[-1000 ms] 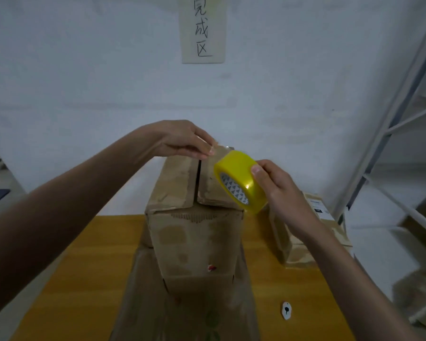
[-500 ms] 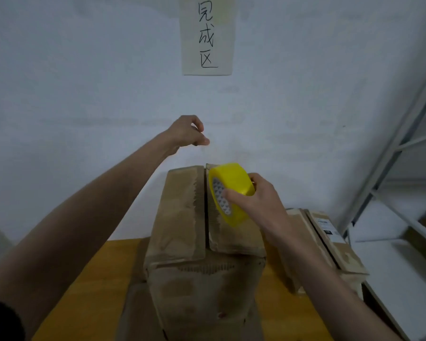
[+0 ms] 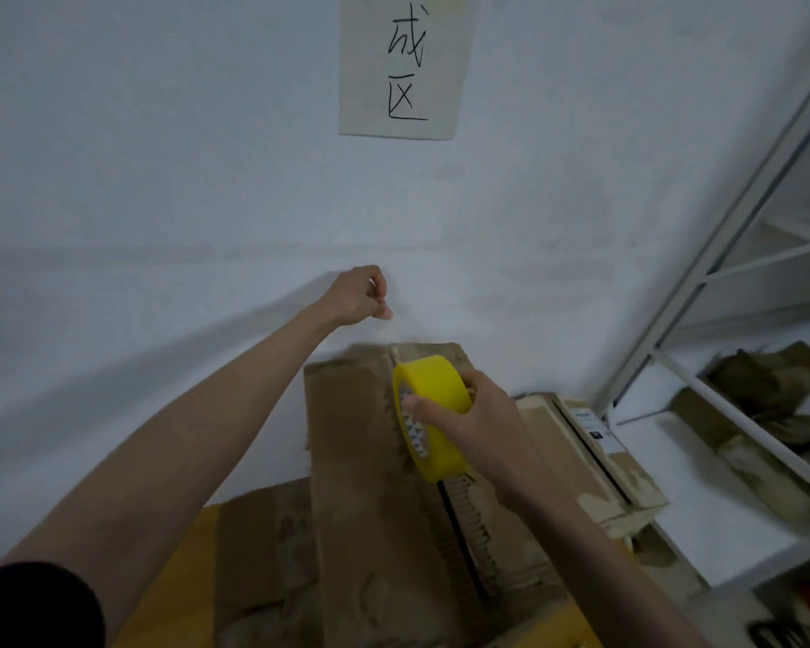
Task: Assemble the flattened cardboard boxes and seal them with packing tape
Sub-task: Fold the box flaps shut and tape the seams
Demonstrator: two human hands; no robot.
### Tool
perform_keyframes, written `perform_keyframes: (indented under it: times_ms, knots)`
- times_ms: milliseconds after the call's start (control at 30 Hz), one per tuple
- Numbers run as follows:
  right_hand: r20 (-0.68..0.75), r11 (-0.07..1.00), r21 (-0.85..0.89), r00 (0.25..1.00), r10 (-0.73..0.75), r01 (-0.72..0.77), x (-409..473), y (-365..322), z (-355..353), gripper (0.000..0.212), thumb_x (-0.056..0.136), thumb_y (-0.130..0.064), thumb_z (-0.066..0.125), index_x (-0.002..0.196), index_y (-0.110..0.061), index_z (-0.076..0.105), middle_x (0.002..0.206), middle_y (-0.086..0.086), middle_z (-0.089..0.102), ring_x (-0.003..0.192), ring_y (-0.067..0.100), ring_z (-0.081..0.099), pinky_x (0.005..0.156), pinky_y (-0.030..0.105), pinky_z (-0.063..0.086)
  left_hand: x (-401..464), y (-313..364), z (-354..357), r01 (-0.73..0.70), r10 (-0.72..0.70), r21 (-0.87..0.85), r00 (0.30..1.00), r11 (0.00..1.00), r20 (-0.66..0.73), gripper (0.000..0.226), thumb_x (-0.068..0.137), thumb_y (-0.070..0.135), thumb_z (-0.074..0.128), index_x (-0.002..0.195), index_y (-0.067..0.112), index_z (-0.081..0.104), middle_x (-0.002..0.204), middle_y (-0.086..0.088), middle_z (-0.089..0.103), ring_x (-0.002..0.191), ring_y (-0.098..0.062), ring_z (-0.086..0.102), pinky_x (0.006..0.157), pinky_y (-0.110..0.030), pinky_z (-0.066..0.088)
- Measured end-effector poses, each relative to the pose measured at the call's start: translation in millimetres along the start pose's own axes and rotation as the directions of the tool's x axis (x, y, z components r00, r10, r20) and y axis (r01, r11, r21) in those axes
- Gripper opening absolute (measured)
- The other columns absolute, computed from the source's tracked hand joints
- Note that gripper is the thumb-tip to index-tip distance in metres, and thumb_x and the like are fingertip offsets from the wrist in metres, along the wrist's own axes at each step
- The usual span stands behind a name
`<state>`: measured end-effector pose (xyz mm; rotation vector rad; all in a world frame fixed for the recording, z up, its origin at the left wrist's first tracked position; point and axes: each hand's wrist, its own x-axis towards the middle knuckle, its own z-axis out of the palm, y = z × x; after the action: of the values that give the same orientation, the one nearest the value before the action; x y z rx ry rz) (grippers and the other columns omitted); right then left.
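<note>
A tall brown cardboard box [image 3: 361, 484] stands on the wooden table [image 3: 174, 586], its two top flaps meeting along a centre seam. My right hand [image 3: 478, 423] grips a yellow roll of packing tape [image 3: 433, 413] just above that seam. My left hand [image 3: 358, 297] is raised beyond the far edge of the box and pinches the free end of the clear tape, which stretches thinly down to the roll.
A second taped cardboard box [image 3: 576, 460] with a label sits to the right. A white metal shelf [image 3: 702, 292] holding cardboard scraps [image 3: 768, 413] stands at the far right. A paper sign [image 3: 405, 67] hangs on the white wall. Flattened cardboard [image 3: 263, 558] lies under the box.
My left hand has drawn the tape end up and away from the box's far edge. My right hand has brought the roll down closer over the seam. The view has moved nearer.
</note>
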<state>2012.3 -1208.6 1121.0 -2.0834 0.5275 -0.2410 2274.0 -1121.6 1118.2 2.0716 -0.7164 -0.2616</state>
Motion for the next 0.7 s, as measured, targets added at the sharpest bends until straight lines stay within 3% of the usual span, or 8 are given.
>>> perform_keyframes:
  times_ms: [100,267,400,533,600,700]
  knots:
    - [-0.011,0.999,-0.036,1.000,0.027,-0.027,3.9,-0.8,7.0,0.088,0.047,-0.087,0.062,0.114,-0.030,0.055,0.102,-0.008,0.063,0.091,0.014,0.065,0.080,0.049,0.058,6.5,-17.3,10.7,-0.004,0.006,-0.020,0.998,1.000,0.070,0.032,0.079,-0.006,0.076,0.082,0.013,0.051,0.084,-0.008,0.057,0.083,-0.023,0.054,0.087,-0.043,0.051]
    - [-0.016,0.995,-0.003,0.995,0.096,-0.096,5.1,2.2,4.5,0.084,0.048,-0.085,0.064,0.112,-0.033,0.050,0.105,-0.008,0.060,0.090,0.011,0.063,0.077,0.045,0.059,11.2,-31.3,27.5,-0.029,0.039,-0.054,0.981,0.998,0.191,0.021,0.089,-0.006,0.063,0.097,0.009,0.050,0.097,-0.014,0.056,0.086,-0.025,0.057,0.076,-0.033,0.045]
    - [-0.001,0.992,0.052,0.993,0.116,-0.116,3.0,5.5,-1.2,0.077,0.054,-0.080,0.067,0.115,-0.034,0.051,0.107,-0.010,0.061,0.089,0.008,0.064,0.068,0.034,0.058,15.1,-37.0,31.3,0.000,0.012,-0.044,0.962,0.999,0.274,0.017,0.095,-0.002,0.056,0.105,0.008,0.046,0.098,-0.012,0.052,0.085,-0.023,0.053,0.080,-0.041,0.048]
    - [0.015,0.995,0.067,0.997,0.079,-0.080,-2.9,10.5,-1.1,0.074,0.051,-0.077,0.069,0.112,-0.041,0.047,0.109,-0.011,0.061,0.092,0.010,0.066,0.077,0.043,0.061,18.1,-47.2,28.4,0.033,-0.017,-0.050,0.956,0.998,0.292,0.015,0.097,0.002,0.055,0.105,0.013,0.046,0.100,-0.009,0.053,0.084,-0.020,0.059,0.075,-0.035,0.054]
    - [0.030,0.998,0.055,0.999,0.030,-0.032,-6.9,11.2,0.6,0.075,0.053,-0.070,0.069,0.118,-0.040,0.048,0.108,-0.010,0.062,0.092,0.012,0.066,0.077,0.045,0.061,19.1,-51.1,27.2,0.048,-0.029,-0.055,0.955,0.997,0.296,0.017,0.098,0.001,0.053,0.103,0.016,0.047,0.100,-0.007,0.053,0.081,-0.017,0.062,0.073,-0.032,0.056]
    - [0.054,0.998,0.064,0.998,-0.026,0.022,-10.5,11.3,4.8,0.066,0.072,-0.048,0.076,0.129,-0.034,0.047,0.104,-0.009,0.062,0.087,0.011,0.066,0.075,0.043,0.061,21.6,-52.9,26.0,0.059,-0.043,-0.046,0.951,0.997,0.305,0.020,0.097,-0.001,0.052,0.099,0.018,0.048,0.101,-0.008,0.053,0.077,-0.013,0.064,0.064,-0.025,0.056]
